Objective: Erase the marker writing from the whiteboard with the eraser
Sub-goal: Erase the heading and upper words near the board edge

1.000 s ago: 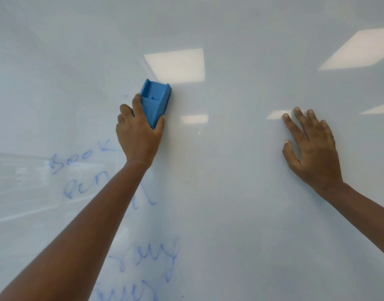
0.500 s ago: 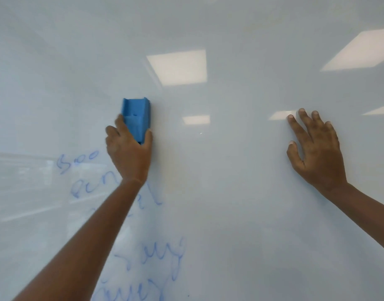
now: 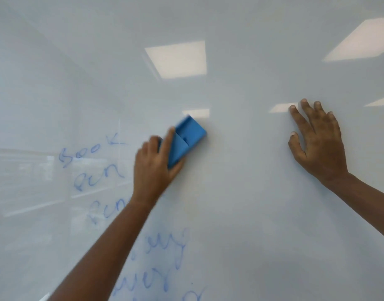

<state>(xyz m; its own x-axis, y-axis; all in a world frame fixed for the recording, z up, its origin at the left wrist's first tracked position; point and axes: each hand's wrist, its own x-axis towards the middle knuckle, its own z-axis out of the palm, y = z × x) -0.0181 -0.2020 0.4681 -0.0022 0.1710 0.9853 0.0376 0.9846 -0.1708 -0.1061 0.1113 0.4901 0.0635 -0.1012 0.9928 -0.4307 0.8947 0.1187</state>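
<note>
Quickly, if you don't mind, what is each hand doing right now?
Left hand: grips the blue eraser against the whiteboard.
Right hand: open, fingers spread flat on the whiteboard, holding nothing.

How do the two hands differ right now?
The left hand grips the blue eraser; the right hand holds nothing. The left hand's fingers curl, the right hand's lie spread flat. The left hand is beside the blue writing, the right hand on bare board. Both reach up to the whiteboard.
</note>
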